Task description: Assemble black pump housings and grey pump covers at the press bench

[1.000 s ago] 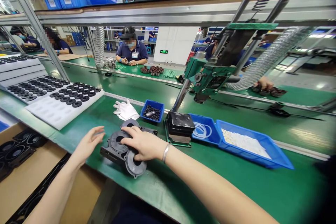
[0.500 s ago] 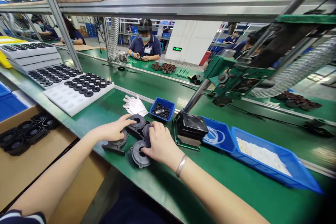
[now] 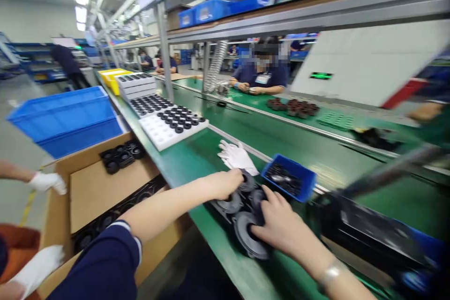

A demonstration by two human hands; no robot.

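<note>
A cluster of black round speaker parts with open centres sits in front of me at the near edge of the green bench. My left hand is closed on the rear speaker part, fingers at its hole. My right hand grips the front speaker part, thumb in its hole, with its fingers over the part on the right. A left part lies between, partly under my left hand. Blur hides whether the cluster touches the bench.
A white glove and a blue bin of small black pieces lie beyond my hands. White foam trays hold black rings. At left, a cardboard box contains speaker parts; another person's white-gloved hands are beside it. A black-topped press stands right.
My view has swung left, bringing the cardboard box and another person's gloved hands into sight. Both my hands keep their hold; the parts sit closer together and nearer the bench edge.
</note>
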